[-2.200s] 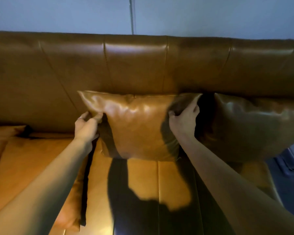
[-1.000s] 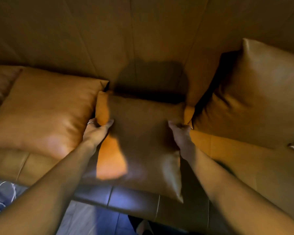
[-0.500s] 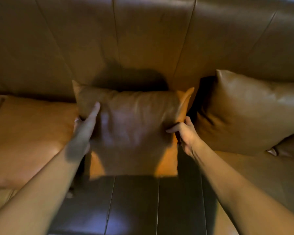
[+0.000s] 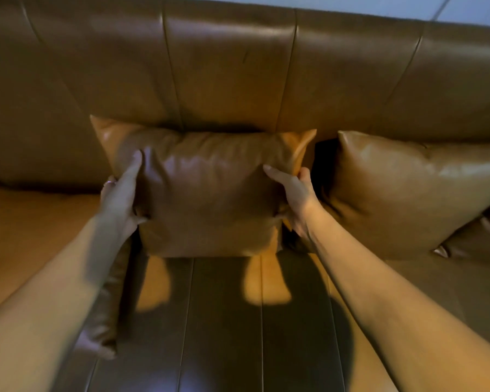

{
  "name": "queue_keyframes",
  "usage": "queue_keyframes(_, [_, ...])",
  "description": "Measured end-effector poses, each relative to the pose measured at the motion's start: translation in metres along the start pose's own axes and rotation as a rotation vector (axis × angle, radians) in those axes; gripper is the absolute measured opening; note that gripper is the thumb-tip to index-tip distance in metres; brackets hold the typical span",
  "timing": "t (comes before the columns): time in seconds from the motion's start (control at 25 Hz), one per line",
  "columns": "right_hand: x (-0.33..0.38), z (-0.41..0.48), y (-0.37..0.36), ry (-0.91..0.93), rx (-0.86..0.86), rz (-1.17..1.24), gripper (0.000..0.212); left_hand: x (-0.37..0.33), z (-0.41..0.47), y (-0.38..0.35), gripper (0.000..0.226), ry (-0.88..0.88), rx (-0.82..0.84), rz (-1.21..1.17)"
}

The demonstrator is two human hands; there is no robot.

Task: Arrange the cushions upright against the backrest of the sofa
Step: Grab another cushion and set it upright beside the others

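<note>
A tan leather cushion (image 4: 209, 188) stands upright in the middle of the sofa, its top edge touching the backrest (image 4: 226, 72). My left hand (image 4: 122, 196) grips its left side, fingers spread over the front. On the cushion's right edge my right hand (image 4: 293, 193) holds on, thumb in front. A second cushion (image 4: 413, 190) leans upright against the backrest just to the right. A third cushion (image 4: 28, 230) lies flat on the seat at the left, partly under my left forearm.
The brown leather seat (image 4: 224, 321) stretches toward me below the cushions, crossed by the shadows of my arms. A pale wall (image 4: 408, 7) shows above the backrest at the top right.
The middle cushion has gone from lying low on the seat to standing upright against the backrest, still held at both sides. My view has tilted up, showing the backrest's top.
</note>
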State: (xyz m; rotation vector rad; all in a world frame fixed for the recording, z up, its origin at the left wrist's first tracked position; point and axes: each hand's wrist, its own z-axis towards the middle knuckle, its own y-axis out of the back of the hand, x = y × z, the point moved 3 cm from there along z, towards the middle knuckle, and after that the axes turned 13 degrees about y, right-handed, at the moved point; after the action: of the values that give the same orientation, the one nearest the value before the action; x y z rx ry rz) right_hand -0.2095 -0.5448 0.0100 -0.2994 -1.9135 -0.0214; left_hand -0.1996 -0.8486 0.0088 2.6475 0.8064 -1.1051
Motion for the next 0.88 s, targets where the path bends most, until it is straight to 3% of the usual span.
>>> queue_keyframes(0.36, [-0.005,0.017,-0.011,0.053,-0.062,-0.095,0.074,-0.007,0.014,0.001,0.086,-0.018,-0.075,0.004])
queue_keyframes(0.56, [-0.01,0.021,-0.013,0.027,-0.035,-0.161,0.09,-0.001,0.022,-0.003,0.106,0.011,-0.038,0.064])
queue_keyframes(0.72, [-0.007,0.024,-0.014,0.021,-0.051,-0.247,0.093,-0.001,0.019,-0.003,0.094,-0.011,-0.038,0.145])
queue_keyframes(0.88, [0.012,0.019,-0.019,0.29,-0.163,-0.626,0.103,0.008,0.009,0.0,0.075,-0.063,-0.072,0.179])
